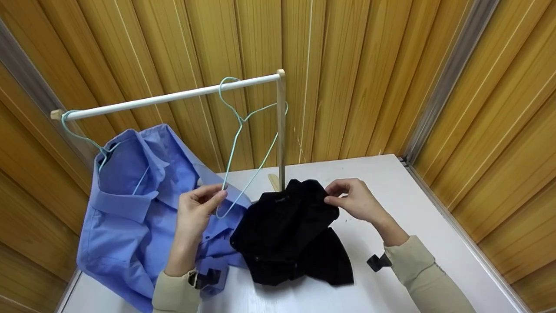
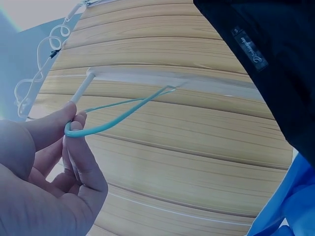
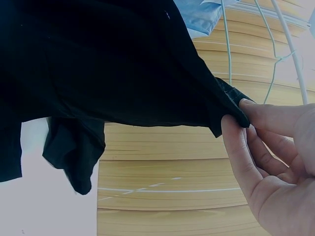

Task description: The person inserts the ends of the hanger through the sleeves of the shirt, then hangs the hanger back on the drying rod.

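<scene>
My left hand (image 1: 194,213) pinches the near corner of a mint-green wire hanger (image 1: 231,154), whose hook hangs over the rack's white rail. In the left wrist view, thumb and fingertips meet around the bent end of the hanger (image 2: 113,123). My right hand (image 1: 356,201) pinches the edge of a black shirt (image 1: 282,234), held bunched to the right of the hanger. The pinched fold of the black shirt (image 3: 231,105) shows between thumb and fingers in the right wrist view. A small label is visible inside its neck in the left wrist view.
A blue shirt (image 1: 126,243) hangs from another mint-green hanger (image 1: 84,138) at the rack's left end, close beside my left arm. The rack (image 1: 173,96) has a wooden post (image 1: 281,130) behind the black shirt. It stands on a white table (image 1: 369,174) between wood-panelled walls.
</scene>
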Motion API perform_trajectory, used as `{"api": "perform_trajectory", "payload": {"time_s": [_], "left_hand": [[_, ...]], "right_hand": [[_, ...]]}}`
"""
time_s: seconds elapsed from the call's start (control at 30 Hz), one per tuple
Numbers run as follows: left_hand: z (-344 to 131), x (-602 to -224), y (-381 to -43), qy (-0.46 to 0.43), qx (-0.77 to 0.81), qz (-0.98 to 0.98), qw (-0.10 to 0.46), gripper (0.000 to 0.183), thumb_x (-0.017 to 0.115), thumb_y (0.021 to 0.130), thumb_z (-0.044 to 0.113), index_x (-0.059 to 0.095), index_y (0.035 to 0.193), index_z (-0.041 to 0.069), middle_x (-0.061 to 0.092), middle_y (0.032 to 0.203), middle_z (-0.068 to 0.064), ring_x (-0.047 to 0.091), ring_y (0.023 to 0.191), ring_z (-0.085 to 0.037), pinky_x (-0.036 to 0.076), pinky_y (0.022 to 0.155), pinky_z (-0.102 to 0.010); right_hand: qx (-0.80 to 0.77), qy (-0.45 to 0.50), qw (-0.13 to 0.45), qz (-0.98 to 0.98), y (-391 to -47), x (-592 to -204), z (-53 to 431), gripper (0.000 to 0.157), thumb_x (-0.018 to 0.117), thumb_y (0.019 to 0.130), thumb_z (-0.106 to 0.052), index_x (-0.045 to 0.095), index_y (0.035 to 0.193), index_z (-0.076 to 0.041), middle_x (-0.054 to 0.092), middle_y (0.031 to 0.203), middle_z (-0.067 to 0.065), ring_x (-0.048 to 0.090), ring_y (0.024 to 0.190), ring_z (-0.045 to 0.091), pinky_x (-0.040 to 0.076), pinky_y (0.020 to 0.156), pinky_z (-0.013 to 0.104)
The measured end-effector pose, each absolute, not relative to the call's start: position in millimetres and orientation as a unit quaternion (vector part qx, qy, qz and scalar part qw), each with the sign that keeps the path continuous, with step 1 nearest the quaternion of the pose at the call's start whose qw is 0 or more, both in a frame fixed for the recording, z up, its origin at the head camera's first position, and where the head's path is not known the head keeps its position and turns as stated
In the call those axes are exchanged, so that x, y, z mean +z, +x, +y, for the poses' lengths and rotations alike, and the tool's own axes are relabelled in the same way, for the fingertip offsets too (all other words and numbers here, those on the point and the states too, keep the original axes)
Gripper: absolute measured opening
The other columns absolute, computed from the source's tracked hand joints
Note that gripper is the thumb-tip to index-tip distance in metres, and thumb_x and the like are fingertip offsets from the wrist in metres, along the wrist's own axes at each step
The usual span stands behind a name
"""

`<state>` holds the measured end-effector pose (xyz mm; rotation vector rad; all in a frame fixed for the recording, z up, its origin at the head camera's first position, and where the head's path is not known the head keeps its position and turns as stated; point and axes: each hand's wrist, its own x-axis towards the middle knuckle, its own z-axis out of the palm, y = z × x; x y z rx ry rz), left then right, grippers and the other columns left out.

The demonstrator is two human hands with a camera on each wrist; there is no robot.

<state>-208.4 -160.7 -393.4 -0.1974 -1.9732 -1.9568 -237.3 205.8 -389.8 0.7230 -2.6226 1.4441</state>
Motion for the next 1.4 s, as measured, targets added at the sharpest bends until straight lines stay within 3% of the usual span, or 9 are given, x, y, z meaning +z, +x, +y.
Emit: {"api": "perform_trajectory", "payload": {"time_s": [0.57,0.9,1.4], "left_hand": [[-166,-400,-206,-0.08,-0.706,-0.673,0.203,0.016,0.074,0.08,-0.005,0.071,0.094,-0.012,0.06,0.071,-0.011,0.048,0.055,-0.012,0.038,0.046,-0.02],[-176,-404,-199,-0.09,-0.702,-0.676,0.205,0.016,0.074,0.082,0.002,0.073,0.096,-0.006,0.059,0.072,-0.013,0.047,0.055,-0.015,0.038,0.048,-0.022],[-187,-411,-187,-0.077,-0.701,-0.676,0.214,0.016,0.074,0.081,0.0,0.072,0.095,-0.009,0.058,0.071,-0.015,0.047,0.056,-0.015,0.039,0.049,-0.022]], "right_hand": [[0.472,0.244,0.03,-0.847,-238,-391,208,0.009,0.071,0.086,-0.002,0.07,0.093,0.002,0.068,0.089,0.013,0.064,0.085,0.029,0.051,0.073,0.028],[0.478,0.237,0.025,-0.846,-239,-392,209,0.009,0.071,0.086,-0.002,0.07,0.093,0.002,0.067,0.089,0.013,0.063,0.085,0.028,0.051,0.072,0.027],[0.472,0.234,0.028,-0.85,-239,-392,211,0.008,0.071,0.086,-0.002,0.07,0.093,0.002,0.067,0.089,0.014,0.063,0.085,0.028,0.052,0.075,0.038]]}}
